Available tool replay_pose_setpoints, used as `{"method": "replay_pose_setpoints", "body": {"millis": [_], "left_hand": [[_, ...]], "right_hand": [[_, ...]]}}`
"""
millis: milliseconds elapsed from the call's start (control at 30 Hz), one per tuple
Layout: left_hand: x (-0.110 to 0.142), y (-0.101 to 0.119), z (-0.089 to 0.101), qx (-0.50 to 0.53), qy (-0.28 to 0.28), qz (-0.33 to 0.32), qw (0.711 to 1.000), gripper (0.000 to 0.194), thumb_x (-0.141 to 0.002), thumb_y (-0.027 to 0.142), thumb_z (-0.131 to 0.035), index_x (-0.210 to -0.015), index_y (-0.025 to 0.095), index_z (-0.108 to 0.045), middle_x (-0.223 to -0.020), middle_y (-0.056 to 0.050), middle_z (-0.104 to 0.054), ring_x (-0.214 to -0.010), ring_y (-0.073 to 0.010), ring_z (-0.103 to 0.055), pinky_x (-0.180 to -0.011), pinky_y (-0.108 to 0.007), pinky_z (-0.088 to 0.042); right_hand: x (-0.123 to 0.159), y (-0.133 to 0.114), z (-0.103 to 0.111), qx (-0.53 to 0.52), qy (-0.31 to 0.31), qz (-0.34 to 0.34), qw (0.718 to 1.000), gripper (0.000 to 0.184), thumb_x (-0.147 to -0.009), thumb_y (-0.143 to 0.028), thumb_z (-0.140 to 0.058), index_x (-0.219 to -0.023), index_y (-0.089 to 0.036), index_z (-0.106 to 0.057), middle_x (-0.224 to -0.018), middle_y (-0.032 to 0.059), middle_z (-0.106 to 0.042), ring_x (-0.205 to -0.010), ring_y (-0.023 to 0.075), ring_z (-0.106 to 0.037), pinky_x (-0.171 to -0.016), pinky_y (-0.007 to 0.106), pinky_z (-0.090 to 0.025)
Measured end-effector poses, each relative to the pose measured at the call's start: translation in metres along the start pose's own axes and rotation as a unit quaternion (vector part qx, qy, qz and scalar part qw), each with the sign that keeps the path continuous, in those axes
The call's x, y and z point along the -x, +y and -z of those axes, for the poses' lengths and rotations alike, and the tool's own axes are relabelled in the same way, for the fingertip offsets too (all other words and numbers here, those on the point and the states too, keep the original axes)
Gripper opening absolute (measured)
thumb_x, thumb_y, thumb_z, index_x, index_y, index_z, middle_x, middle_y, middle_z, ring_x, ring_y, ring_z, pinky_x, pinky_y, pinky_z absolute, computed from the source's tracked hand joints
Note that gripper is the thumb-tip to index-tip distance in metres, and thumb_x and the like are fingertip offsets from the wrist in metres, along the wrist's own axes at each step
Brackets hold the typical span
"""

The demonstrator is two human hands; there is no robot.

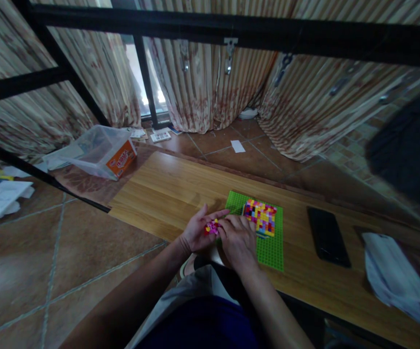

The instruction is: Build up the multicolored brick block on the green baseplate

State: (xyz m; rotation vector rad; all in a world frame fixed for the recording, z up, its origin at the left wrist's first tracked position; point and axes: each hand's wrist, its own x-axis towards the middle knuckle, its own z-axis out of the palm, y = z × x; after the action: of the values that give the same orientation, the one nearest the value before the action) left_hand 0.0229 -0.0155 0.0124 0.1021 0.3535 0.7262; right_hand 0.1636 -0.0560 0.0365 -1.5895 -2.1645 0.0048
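My left hand (196, 229) is turned palm up with its fingers stretched out, and a small heap of pink, red and yellow toy bricks (212, 227) rests in it. My right hand (239, 241) bends over from the right, its fingertips drawn together at the heap. Whatever those fingertips pinch is hidden. Just beyond the right hand, a green studded baseplate (272, 254) lies on the wooden bench. It carries a block built from many-coloured toy bricks (262, 216), partly covered by the right hand.
On the wooden bench (173, 182), a black phone (328, 236) and a white plastic packet (395, 271) lie to the right. A clear plastic tub (97, 150) with an orange label stands at the left end. Dark metal bars (210, 24) cross above, before curtains.
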Motion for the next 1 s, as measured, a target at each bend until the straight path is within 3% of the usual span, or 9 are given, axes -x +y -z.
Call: {"method": "replay_pose_setpoints", "body": {"millis": [167,300,433,600,1000], "left_hand": [[0.000,0.001,-0.001,-0.003,0.004,0.003,1.000,0.068,-0.096,0.055,-0.030,-0.138,0.003,-0.044,-0.104,-0.017,-0.069,-0.083,-0.0181,-0.068,-0.080,-0.028,-0.050],[0.000,0.001,0.000,-0.020,0.003,0.001,1.000,0.068,-0.095,0.055,-0.032,-0.139,0.004,-0.043,-0.106,-0.019,-0.069,-0.090,-0.0215,-0.069,-0.086,-0.032,-0.049],[-0.001,0.000,-0.002,-0.030,0.000,-0.007,1.000,0.066,-0.096,0.054,-0.031,-0.135,0.004,-0.047,-0.117,-0.022,-0.066,-0.108,-0.0262,-0.065,-0.094,-0.036,-0.046],[-0.001,-0.001,-0.002,-0.036,0.001,-0.015,0.999,0.064,-0.095,0.055,-0.034,-0.130,0.004,-0.050,-0.120,-0.022,-0.064,-0.111,-0.0267,-0.063,-0.098,-0.036,-0.043],[-0.003,-0.001,0.002,-0.038,0.005,-0.011,0.999,0.064,-0.096,0.054,-0.035,-0.135,0.004,-0.046,-0.120,-0.022,-0.064,-0.112,-0.0271,-0.062,-0.099,-0.038,-0.041]], "right_hand": [[-0.001,-0.002,0.002,-0.027,-0.002,-0.014,1.000,0.017,-0.093,-0.026,-0.049,-0.088,-0.022,-0.065,-0.091,0.0056,-0.067,-0.090,0.0228,-0.053,-0.079,0.038,-0.034],[-0.003,0.003,0.019,-0.148,0.012,-0.065,0.987,0.018,-0.094,-0.028,-0.047,-0.091,-0.023,-0.064,-0.091,0.0028,-0.069,-0.085,0.0185,-0.060,-0.080,0.034,-0.042],[-0.002,0.023,0.036,-0.236,0.060,-0.149,0.958,0.019,-0.091,-0.034,-0.052,-0.093,-0.022,-0.066,-0.092,0.0028,-0.070,-0.082,0.0161,-0.064,-0.077,0.030,-0.048],[-0.001,0.057,0.039,-0.273,0.116,-0.203,0.933,0.023,-0.087,-0.038,-0.055,-0.092,-0.021,-0.069,-0.096,0.0052,-0.069,-0.087,0.0180,-0.064,-0.082,0.034,-0.050],[-0.016,0.076,0.042,-0.096,0.084,-0.150,0.980,0.033,-0.093,-0.032,-0.042,-0.099,-0.019,-0.072,-0.092,0.0073,-0.066,-0.083,0.0188,-0.060,-0.077,0.033,-0.046]]}}
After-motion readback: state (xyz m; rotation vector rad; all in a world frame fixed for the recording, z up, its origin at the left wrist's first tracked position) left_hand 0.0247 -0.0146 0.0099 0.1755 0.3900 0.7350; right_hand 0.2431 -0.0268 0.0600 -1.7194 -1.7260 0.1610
